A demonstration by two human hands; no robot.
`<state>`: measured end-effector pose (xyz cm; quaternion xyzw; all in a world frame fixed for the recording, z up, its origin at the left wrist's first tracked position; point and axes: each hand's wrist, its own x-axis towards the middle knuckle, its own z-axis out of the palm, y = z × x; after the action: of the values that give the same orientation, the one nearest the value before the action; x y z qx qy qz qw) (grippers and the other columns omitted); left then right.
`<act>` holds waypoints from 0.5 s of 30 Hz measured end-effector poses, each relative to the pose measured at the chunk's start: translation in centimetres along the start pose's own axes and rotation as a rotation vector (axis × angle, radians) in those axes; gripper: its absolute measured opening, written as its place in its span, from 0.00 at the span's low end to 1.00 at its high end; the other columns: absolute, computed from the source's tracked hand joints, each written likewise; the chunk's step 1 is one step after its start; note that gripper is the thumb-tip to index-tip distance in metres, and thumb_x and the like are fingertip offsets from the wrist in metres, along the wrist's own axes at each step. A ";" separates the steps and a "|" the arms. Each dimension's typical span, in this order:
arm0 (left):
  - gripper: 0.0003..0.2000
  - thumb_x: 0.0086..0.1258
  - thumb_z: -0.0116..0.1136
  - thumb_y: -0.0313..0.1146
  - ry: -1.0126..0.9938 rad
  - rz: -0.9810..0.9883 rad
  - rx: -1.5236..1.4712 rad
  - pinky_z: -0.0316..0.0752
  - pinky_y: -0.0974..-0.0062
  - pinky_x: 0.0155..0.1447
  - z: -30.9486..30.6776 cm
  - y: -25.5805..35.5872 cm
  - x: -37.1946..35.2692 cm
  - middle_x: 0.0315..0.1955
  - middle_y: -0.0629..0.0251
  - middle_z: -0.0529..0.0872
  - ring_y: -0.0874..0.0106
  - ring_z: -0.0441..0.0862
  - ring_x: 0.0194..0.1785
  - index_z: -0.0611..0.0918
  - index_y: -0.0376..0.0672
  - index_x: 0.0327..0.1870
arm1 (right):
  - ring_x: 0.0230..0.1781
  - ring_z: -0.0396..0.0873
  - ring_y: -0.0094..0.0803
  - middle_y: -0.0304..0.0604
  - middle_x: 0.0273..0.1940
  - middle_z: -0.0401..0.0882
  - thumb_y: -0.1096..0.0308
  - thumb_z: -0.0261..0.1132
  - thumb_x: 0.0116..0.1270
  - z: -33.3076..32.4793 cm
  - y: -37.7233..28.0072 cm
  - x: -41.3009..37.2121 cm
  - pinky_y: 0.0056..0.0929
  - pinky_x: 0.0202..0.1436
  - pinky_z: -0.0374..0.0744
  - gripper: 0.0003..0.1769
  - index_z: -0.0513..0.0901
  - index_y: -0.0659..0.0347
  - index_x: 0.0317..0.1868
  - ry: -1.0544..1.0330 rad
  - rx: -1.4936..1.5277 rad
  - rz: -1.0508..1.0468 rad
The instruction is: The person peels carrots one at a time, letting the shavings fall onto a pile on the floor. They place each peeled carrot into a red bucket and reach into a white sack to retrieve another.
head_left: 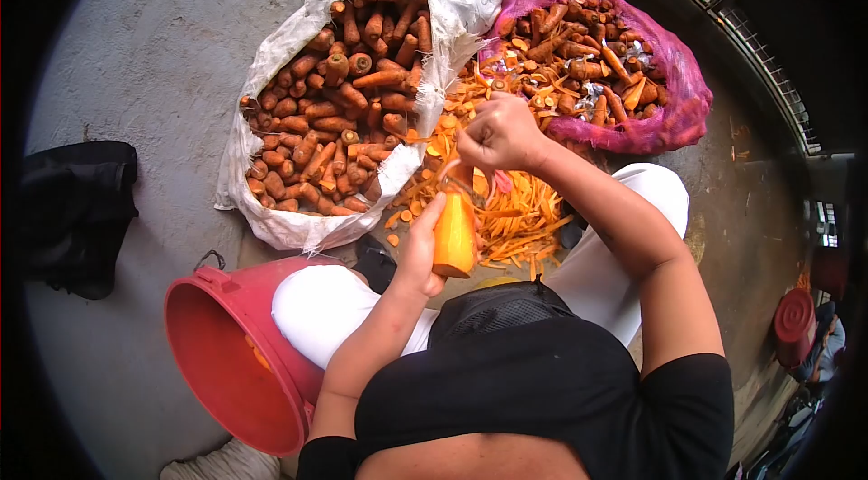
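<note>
My left hand [423,240] is wrapped round a thick carrot [454,240], bright orange and smooth at its near end, with a cut flat tip. My right hand [499,132] is closed in a fist just beyond the carrot's far end. It grips what looks like a peeler [448,169]; only pale, curved parts show below the fist, and the handle is hidden in the fingers. Under both hands lies a heap of orange peel strips and cut carrot ends [524,222], spread on the floor between my knees.
A white sack [262,109] full of unpeeled carrots lies open at the far left. Beside it, a pink mesh sack [683,109] holds carrots and scraps. A red bucket [203,358] lies tipped by my left knee, some orange inside. Black cloth [77,209] lies far left.
</note>
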<state>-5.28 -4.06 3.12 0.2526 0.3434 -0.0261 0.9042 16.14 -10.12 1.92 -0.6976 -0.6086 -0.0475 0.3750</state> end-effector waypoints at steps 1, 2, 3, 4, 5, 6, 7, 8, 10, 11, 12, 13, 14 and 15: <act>0.20 0.77 0.42 0.50 0.014 -0.015 0.016 0.81 0.67 0.29 0.1 0.1 -0.2 0.34 0.58 0.82 0.65 0.83 0.29 0.73 0.41 0.53 | 0.13 0.70 0.34 0.37 0.11 0.71 0.63 0.62 0.55 -0.1 0.5 0.1 0.32 0.25 0.67 0.19 0.75 0.53 0.07 0.016 -0.034 0.033; 0.20 0.76 0.43 0.51 -0.030 -0.013 0.027 0.81 0.69 0.30 0.1 0.3 -0.4 0.34 0.58 0.82 0.66 0.83 0.29 0.73 0.41 0.53 | 0.14 0.74 0.38 0.41 0.10 0.72 0.59 0.61 0.55 -0.2 1.3 0.2 0.34 0.29 0.74 0.19 0.81 0.53 0.09 -0.003 -0.038 0.118; 0.21 0.76 0.43 0.51 -0.027 -0.018 0.035 0.81 0.69 0.30 0.0 0.4 -0.5 0.34 0.58 0.82 0.66 0.83 0.29 0.73 0.41 0.53 | 0.13 0.74 0.37 0.40 0.10 0.72 0.58 0.61 0.56 -0.2 2.0 0.4 0.34 0.28 0.74 0.20 0.81 0.52 0.09 0.010 -0.090 0.087; 0.21 0.76 0.43 0.51 -0.024 -0.026 0.041 0.81 0.69 0.30 -0.1 0.4 -0.5 0.34 0.58 0.82 0.66 0.83 0.29 0.73 0.41 0.53 | 0.12 0.74 0.36 0.40 0.10 0.73 0.57 0.60 0.57 0.1 2.6 0.5 0.33 0.27 0.74 0.20 0.82 0.51 0.09 0.009 -0.128 0.095; 0.21 0.76 0.43 0.51 -0.021 -0.033 0.047 0.81 0.69 0.30 -0.2 0.4 -0.4 0.34 0.58 0.82 0.66 0.83 0.29 0.73 0.41 0.53 | 0.11 0.74 0.35 0.39 0.10 0.74 0.56 0.60 0.57 0.3 3.1 0.4 0.32 0.26 0.75 0.20 0.82 0.51 0.10 0.007 -0.165 0.103; 0.21 0.76 0.43 0.51 -0.019 -0.026 0.044 0.81 0.69 0.29 -0.4 0.5 -0.4 0.33 0.58 0.82 0.67 0.82 0.29 0.74 0.40 0.52 | 0.11 0.74 0.34 0.39 0.10 0.74 0.56 0.59 0.58 0.3 3.1 0.5 0.32 0.26 0.75 0.20 0.83 0.51 0.11 -0.025 -0.140 0.182; 0.21 0.76 0.44 0.51 -0.017 -0.018 0.042 0.81 0.70 0.29 -0.6 0.6 -0.3 0.33 0.58 0.81 0.68 0.82 0.28 0.74 0.39 0.51 | 0.11 0.74 0.33 0.39 0.10 0.74 0.56 0.59 0.59 0.5 3.1 0.6 0.31 0.26 0.75 0.20 0.83 0.50 0.12 -0.055 -0.114 0.261; 0.21 0.76 0.44 0.51 -0.014 -0.009 0.043 0.81 0.70 0.28 -0.7 0.7 -0.3 0.32 0.58 0.81 0.69 0.82 0.28 0.74 0.38 0.50 | 0.11 0.74 0.33 0.38 0.10 0.74 0.56 0.58 0.59 0.6 3.1 0.7 0.31 0.26 0.75 0.20 0.84 0.50 0.12 -0.083 -0.087 0.339; 0.22 0.76 0.42 0.51 -0.097 0.000 0.074 0.82 0.68 0.30 -0.4 1.0 -1.1 0.34 0.56 0.81 0.67 0.82 0.29 0.72 0.39 0.54 | 0.11 0.75 0.34 0.40 0.11 0.75 0.52 0.56 0.60 -0.5 5.4 1.1 0.32 0.24 0.76 0.22 0.84 0.50 0.13 -0.137 -0.203 0.489; 0.22 0.77 0.41 0.51 -0.141 -0.003 0.097 0.82 0.68 0.31 -0.3 1.2 -1.5 0.35 0.55 0.81 0.66 0.82 0.29 0.72 0.40 0.56 | 0.12 0.75 0.35 0.41 0.11 0.75 0.51 0.56 0.60 -0.5 6.7 0.7 0.33 0.24 0.76 0.22 0.84 0.50 0.13 -0.077 -0.244 0.498; 0.23 0.77 0.40 0.50 -0.154 0.013 0.084 0.83 0.68 0.32 -0.2 1.5 -1.7 0.36 0.54 0.81 0.66 0.82 0.30 0.70 0.39 0.58 | 0.12 0.76 0.38 0.41 0.11 0.75 0.49 0.56 0.59 -0.9 6.4 0.6 0.35 0.24 0.76 0.23 0.83 0.50 0.12 0.004 -0.292 0.511; 0.23 0.77 0.40 0.50 -0.140 0.025 0.055 0.83 0.68 0.33 -0.2 1.7 -1.6 0.36 0.55 0.81 0.66 0.82 0.31 0.70 0.40 0.58 | 0.13 0.76 0.37 0.41 0.11 0.75 0.49 0.56 0.59 -1.0 6.1 0.7 0.34 0.24 0.76 0.23 0.83 0.50 0.12 -0.011 -0.294 0.537; 0.23 0.77 0.40 0.50 -0.125 0.040 0.018 0.83 0.69 0.33 -0.2 1.8 -1.4 0.36 0.55 0.80 0.66 0.82 0.31 0.71 0.40 0.58 | 0.13 0.77 0.37 0.41 0.11 0.75 0.49 0.56 0.59 -1.0 5.7 1.0 0.34 0.25 0.77 0.23 0.83 0.50 0.12 -0.032 -0.295 0.555; 0.23 0.77 0.39 0.50 -0.107 0.059 -0.023 0.83 0.69 0.34 -0.3 2.0 -1.3 0.36 0.56 0.80 0.67 0.83 0.32 0.71 0.40 0.58 | 0.13 0.77 0.37 0.40 0.11 0.75 0.49 0.56 0.59 -0.9 5.2 1.3 0.34 0.25 0.77 0.24 0.84 0.50 0.12 -0.056 -0.294 0.570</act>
<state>-6.00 -2.37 4.68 0.2506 0.2874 -0.0090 0.9244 21.45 -9.51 0.81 -0.8877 -0.3856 -0.0086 0.2514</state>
